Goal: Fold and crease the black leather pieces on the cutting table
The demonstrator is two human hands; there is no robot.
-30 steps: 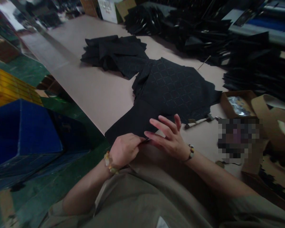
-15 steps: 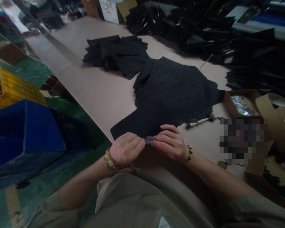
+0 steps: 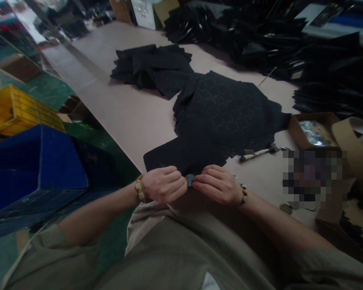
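Note:
At the table's near edge, my left hand (image 3: 163,185) is closed, its thumb side against a small grey, roundish piece (image 3: 190,180). My right hand (image 3: 218,184) pinches the same piece from the other side, fingers bent and close together. A plain black fabric piece (image 3: 181,152) lies flat just beyond both hands, its near edge running under the knuckles. Whether the fingers also grip that edge is hidden. Beyond it spreads a pile of black fabric pieces (image 3: 230,104) with a diamond line pattern.
Another black fabric heap (image 3: 154,66) lies farther back on the pale table (image 3: 109,106). To the right, a cardboard box (image 3: 296,131) holds shiny metal bits, near a thin tool (image 3: 257,154). Blue (image 3: 63,161) and yellow bins (image 3: 33,112) stand on the floor at left.
The view has shifted slightly, so the table things sit a little farther right. My right index finger, raised before, has come down nearer the other fingers. Both hands stay at the grey piece.

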